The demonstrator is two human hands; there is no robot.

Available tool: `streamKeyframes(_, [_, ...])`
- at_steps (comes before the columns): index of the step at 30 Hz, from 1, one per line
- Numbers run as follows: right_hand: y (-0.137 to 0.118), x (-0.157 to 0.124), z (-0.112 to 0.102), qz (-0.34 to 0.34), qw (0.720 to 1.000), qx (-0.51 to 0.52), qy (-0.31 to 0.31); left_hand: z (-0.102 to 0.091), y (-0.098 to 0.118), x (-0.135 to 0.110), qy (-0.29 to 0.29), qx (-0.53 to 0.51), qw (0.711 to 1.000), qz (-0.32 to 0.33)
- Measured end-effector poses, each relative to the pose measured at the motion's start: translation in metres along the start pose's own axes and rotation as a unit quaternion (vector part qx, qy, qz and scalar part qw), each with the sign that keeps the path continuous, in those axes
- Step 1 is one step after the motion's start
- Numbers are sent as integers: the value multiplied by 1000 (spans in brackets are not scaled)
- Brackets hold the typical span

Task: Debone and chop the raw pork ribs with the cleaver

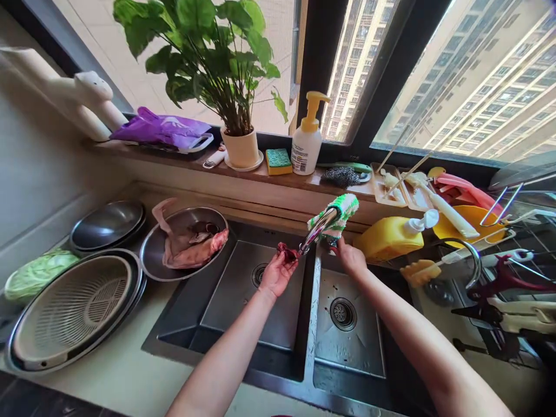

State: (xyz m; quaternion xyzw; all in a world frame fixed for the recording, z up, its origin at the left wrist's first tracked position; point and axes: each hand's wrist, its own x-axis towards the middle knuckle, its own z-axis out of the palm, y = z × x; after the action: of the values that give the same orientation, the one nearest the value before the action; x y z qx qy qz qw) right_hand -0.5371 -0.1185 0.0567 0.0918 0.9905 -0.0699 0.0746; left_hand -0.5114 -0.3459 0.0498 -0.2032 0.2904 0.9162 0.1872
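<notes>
Head view: left hand (pixel 277 277), half-curled, holds dark-red meat (pixel 286 253); right hand (pixel 351 259) (can't tell how closed) is at the faucet (pixel 320 226).

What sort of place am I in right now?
Probably a home kitchen: there's a faucet over a two-basin sink, and a metal bowl holding what looks like raw meat.

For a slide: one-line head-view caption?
Left hand holds a dark-red piece by the faucet over the sink; right hand below a green-white cloth.
</notes>
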Motion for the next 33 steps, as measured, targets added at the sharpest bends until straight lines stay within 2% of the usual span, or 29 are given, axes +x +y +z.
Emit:
streamKeyframes(4, [3,3,-7,-12,1000,-5,-10,0,-4,1,-13,31,999,-10])
streamKeyframes(8, [-11,-9,-19,2,1000,-1,19,-2,-8,-2,-37,31,999,-19])
streamKeyframes(10, [-29,-22,-20,3,994,94,54,-3,-10,-3,-49,17,998,-23])
streamKeyframes(11, [-40,-30,-17,2,980,192,54,-4,-10,-3,-52,11,998,-24])
streamKeyframes(12, [-53,-38,-13,-1,951,305,42,-5,-11,-3,-52,8,998,-23])
streamKeyframes(13, [-66,-45,-6,-3,909,417,8,-5,-11,-4,-49,9,999,-21])
streamKeyframes(14, [-78,-51,1,-6,873,487,-29,-6,-11,-4,-42,14,999,-17])
streamKeyframes(15, [-89,-56,9,-8,846,530,-66,-7,-10,-5,-35,21,999,-13])
streamKeyframes(17, [-107,-61,23,-8,819,562,-110,-8,-9,-7,-29,34,999,-10])
streamKeyframes(21, [-118,-59,34,8,775,619,-129,-9,-6,-7,-45,6,999,-23])
streamKeyframes(25, [-113,-56,33,10,761,634,-136,-7,-8,-3,-46,-30,997,-58])
streamKeyframes(29, [-110,-55,34,4,762,631,-144,-4,-13,0,-41,-36,996,-67])
streamKeyframes(33, [-107,-55,36,-1,765,631,-130,-1,-11,1,-65,-50,994,-66])
